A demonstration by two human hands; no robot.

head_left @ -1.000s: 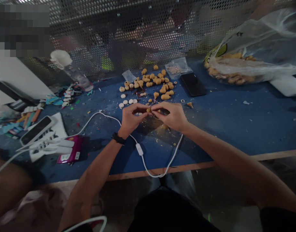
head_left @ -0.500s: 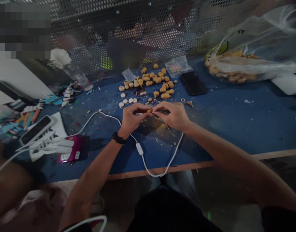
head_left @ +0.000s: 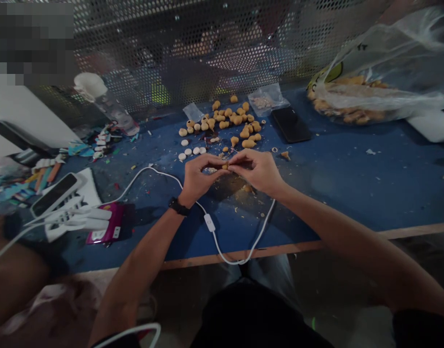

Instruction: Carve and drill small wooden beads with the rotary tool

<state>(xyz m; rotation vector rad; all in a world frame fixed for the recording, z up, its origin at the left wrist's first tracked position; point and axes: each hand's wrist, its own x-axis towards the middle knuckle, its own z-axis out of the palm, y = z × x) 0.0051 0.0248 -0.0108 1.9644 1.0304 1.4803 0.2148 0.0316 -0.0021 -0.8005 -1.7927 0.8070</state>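
From my remote seat, the blue work table [head_left: 352, 193] fills most of the view, backed by a perforated metal screen [head_left: 222, 48]. At the far right a clear plastic bag [head_left: 385, 58] lies over a heap of golden pieces [head_left: 347, 104], and a black phone [head_left: 290, 124] rests just beside a small resealable bag [head_left: 268, 99]. Near the centre, a loose cluster of tan lumps [head_left: 236, 121] sits with a short row of pale discs [head_left: 187, 153] at its near edge, within easy reach of the hands, which may be why they lie there. A white cable [head_left: 222, 251] with an inline switch [head_left: 209, 223] loops across the near side of the table, well clear of the working spot (a power strip [head_left: 67, 220] and a magenta packet [head_left: 105, 223] sit off to the left). Both forearms angle inward, bringing the hands together above a scatter of crumbs. The left hand [head_left: 200, 176], with a black watch [head_left: 177, 207] at its wrist, and the right hand [head_left: 260, 171] are neither clenched nor released: their fingertips pinch a small tan piece [head_left: 225, 166] between them. From up here the fingers hide most of it, so I can't make out its shape. Compared with the earlier frame, the hands sit slightly higher in view, but the grip looks unchanged.
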